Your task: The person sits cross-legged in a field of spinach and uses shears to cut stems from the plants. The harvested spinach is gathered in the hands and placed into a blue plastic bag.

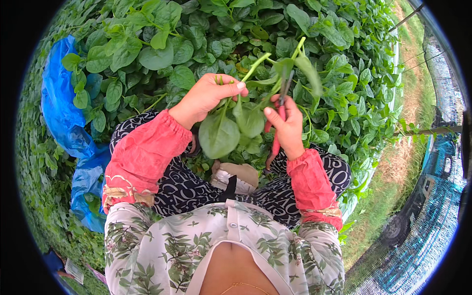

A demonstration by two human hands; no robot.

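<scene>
My left hand [217,92] pinches several cut stems of a leafy green, which looks like Malabar spinach. Broad leaves [219,136] hang below those fingers, and one thick pale stem [256,66] points up and to the right. In my right hand [287,123] are small scissors [282,110] with red handles, their dark blades pointing upward. Beside the blades is another leafy stem [298,48]; a leaf partly covers them, and whether they touch the stem cannot be told. One leaf [309,73] by the blades is blurred.
Dense leafy plants [221,22] surround my knees. A blue plastic bag [62,99] lies among them at left, with more blue plastic [86,188] below. A pale block-like object [236,177] sits between my legs. At right run a grassy path [400,158] and netting [431,225]. Part of another person [55,261] shows lower left.
</scene>
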